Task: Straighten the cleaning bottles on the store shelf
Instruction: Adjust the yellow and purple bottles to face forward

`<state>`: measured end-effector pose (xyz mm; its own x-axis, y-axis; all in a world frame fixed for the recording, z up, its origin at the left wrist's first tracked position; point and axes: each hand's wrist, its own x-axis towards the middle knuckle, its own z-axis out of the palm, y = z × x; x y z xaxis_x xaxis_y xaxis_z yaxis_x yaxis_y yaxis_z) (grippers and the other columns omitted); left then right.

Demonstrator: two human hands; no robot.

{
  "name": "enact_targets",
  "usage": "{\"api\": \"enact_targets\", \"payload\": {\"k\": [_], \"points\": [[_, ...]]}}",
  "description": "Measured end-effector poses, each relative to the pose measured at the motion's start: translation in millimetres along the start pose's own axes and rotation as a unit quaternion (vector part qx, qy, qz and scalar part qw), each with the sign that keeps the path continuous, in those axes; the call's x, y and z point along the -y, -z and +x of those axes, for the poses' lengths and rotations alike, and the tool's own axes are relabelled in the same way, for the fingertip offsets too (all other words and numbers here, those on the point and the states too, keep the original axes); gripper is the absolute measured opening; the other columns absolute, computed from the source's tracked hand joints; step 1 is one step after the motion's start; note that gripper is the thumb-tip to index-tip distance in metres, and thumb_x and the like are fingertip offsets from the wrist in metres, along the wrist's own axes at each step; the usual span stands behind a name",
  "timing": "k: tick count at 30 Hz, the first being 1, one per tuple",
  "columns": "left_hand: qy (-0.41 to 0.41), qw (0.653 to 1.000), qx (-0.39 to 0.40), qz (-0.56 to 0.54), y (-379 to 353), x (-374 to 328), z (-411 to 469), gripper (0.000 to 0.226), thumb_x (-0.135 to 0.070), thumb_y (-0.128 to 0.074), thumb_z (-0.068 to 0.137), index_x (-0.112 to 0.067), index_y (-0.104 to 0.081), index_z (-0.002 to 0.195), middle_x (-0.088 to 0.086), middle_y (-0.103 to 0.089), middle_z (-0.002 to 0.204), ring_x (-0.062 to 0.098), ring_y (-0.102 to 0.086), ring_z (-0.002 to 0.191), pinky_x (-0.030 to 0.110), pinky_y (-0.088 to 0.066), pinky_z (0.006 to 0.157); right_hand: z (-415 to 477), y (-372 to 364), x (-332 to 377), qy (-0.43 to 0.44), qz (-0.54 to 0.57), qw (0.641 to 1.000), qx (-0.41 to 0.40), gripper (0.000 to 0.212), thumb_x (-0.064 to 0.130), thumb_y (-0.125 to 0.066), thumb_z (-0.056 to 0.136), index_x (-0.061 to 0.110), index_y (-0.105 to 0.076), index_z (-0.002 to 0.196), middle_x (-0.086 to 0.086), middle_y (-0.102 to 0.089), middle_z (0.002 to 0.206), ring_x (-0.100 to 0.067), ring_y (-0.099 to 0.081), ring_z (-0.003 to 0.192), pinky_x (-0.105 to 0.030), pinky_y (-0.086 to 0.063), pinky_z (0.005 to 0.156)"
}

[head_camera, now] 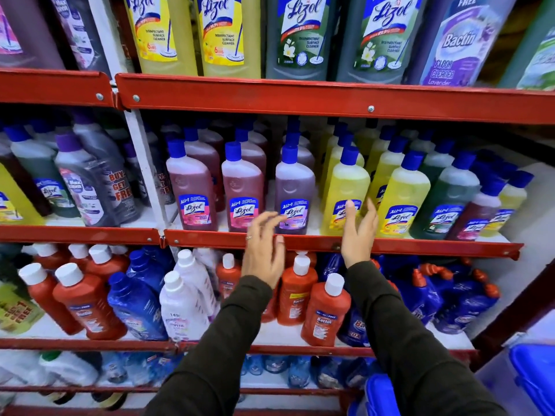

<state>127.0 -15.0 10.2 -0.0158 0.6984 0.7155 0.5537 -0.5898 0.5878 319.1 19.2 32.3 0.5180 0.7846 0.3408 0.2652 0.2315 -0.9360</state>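
Observation:
On the middle red shelf (390,246) stands a front row of blue-capped Lizol bottles. A purple bottle (294,187) stands between two pink ones (243,187) on its left and a yellow bottle (345,190) on its right. My left hand (264,250) hovers open just in front of the purple bottle's label, fingers spread, a ring on one finger. My right hand (359,232) is raised open before the yellow bottle, fingertips at its label. Neither hand holds anything. Both sleeves are dark.
More yellow (404,195) and green bottles (444,196) fill the shelf to the right. Large Lizol bottles (228,34) line the shelf above. Below, red Bactin bottles (326,310) and blue bottles (135,304) stand unevenly. Blue plastic crates (534,376) sit at lower right.

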Motion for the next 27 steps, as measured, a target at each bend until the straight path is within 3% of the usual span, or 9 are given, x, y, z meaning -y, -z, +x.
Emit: {"api": "enact_targets", "payload": {"k": [3, 6, 8, 11, 13, 16, 20, 23, 27], "points": [[-0.012, 0.988, 0.09, -0.127, -38, -41, 14, 0.042, -0.023, -0.042, 0.099, -0.017, -0.045, 0.141, 0.005, -0.042, 0.143, 0.014, -0.039, 0.136, 0.039, -0.035, 0.114, 3, 10, 0, 0.001, 0.024, 1.0, 0.012, 0.06, 0.045, -0.044, 0.104, 0.013, -0.036, 0.154, -0.006, -0.037, 0.16, -0.009, -0.033, 0.143, -0.024, -0.024, 0.116], [0.123, 0.964, 0.122, -0.2, -69, -74, 29, 0.06, -0.046, -0.036, 0.098, -0.024, -0.023, 0.152, -0.001, -0.022, 0.159, 0.003, -0.018, 0.146, 0.025, -0.019, 0.119, 10, 20, -3, -0.003, 0.027, 0.998, 0.051, 0.056, 0.045, -0.037, 0.105, 0.011, -0.045, 0.149, -0.009, -0.049, 0.154, -0.017, -0.044, 0.141, -0.03, -0.032, 0.117], [0.212, 0.944, 0.128, -0.22, -81, -85, 41, 0.068, -0.056, -0.031, 0.096, -0.028, -0.012, 0.155, -0.003, -0.01, 0.164, 0.005, -0.008, 0.149, 0.032, -0.011, 0.122, 14, 24, -4, -0.012, 0.033, 0.996, 0.078, 0.058, 0.05, -0.036, 0.104, 0.011, -0.048, 0.146, -0.009, -0.055, 0.149, -0.016, -0.05, 0.135, -0.03, -0.036, 0.115], [0.25, 0.928, 0.141, -0.236, -91, -92, 53, 0.059, -0.043, -0.03, 0.104, -0.025, -0.007, 0.155, 0.002, -0.009, 0.165, 0.011, -0.011, 0.149, 0.022, -0.01, 0.116, 13, 26, -4, -0.022, 0.052, 0.994, 0.093, 0.07, 0.064, -0.036, 0.097, 0.015, -0.048, 0.146, -0.005, -0.055, 0.149, -0.015, -0.05, 0.137, -0.036, -0.036, 0.118], [0.255, 0.927, 0.136, -0.239, -95, -93, 54, 0.058, -0.038, -0.03, 0.105, -0.023, -0.008, 0.156, 0.003, -0.013, 0.164, 0.005, -0.019, 0.139, 0.008, -0.013, 0.1, 9, 28, -4, -0.027, 0.063, 0.993, 0.101, 0.064, 0.057, -0.037, 0.101, 0.017, -0.043, 0.15, -0.004, -0.048, 0.155, -0.014, -0.044, 0.142, -0.034, -0.031, 0.121], [0.253, 0.932, 0.121, -0.231, -98, -94, 54, 0.057, -0.036, -0.031, 0.105, -0.024, -0.01, 0.156, 0.004, -0.02, 0.162, 0.001, -0.024, 0.127, -0.001, -0.019, 0.089, 7, 32, -7, -0.021, 0.064, 0.992, 0.106, 0.059, 0.048, -0.038, 0.104, 0.017, -0.038, 0.154, -0.002, -0.042, 0.159, -0.011, -0.038, 0.145, -0.031, -0.027, 0.122], [0.249, 0.934, 0.122, -0.226, -98, -95, 50, 0.057, -0.04, -0.032, 0.104, -0.03, -0.009, 0.155, 0.004, -0.02, 0.161, 0.0, -0.022, 0.123, 0.016, -0.016, 0.1, 11, 33, -9, -0.011, 0.051, 0.991, 0.123, 0.06, 0.047, -0.039, 0.105, 0.017, -0.034, 0.156, -0.003, -0.039, 0.161, -0.01, -0.035, 0.145, -0.034, -0.026, 0.124], [0.239, 0.933, 0.13, -0.235, -97, -89, 47, 0.058, -0.044, -0.031, 0.103, -0.033, -0.008, 0.155, 0.003, -0.019, 0.161, 0.0, -0.022, 0.124, 0.021, -0.018, 0.103, 9, 33, -10, 0.003, 0.033, 0.991, 0.127, 0.062, 0.048, -0.039, 0.104, 0.017, -0.031, 0.157, -0.004, -0.035, 0.162, -0.011, -0.031, 0.148, -0.035, -0.024, 0.125], [0.22, 0.938, 0.088, -0.251, -98, -78, 33, 0.062, -0.056, -0.035, 0.096, -0.035, -0.02, 0.152, 0.0, -0.027, 0.158, 0.006, -0.032, 0.138, 0.028, -0.03, 0.112, -2, 27, -12, 0.026, 0.017, 0.997, 0.071, 0.057, 0.043, -0.044, 0.104, 0.015, -0.034, 0.153, -0.004, -0.028, 0.154, -0.012, -0.033, 0.143, -0.027, -0.027, 0.119]]}}
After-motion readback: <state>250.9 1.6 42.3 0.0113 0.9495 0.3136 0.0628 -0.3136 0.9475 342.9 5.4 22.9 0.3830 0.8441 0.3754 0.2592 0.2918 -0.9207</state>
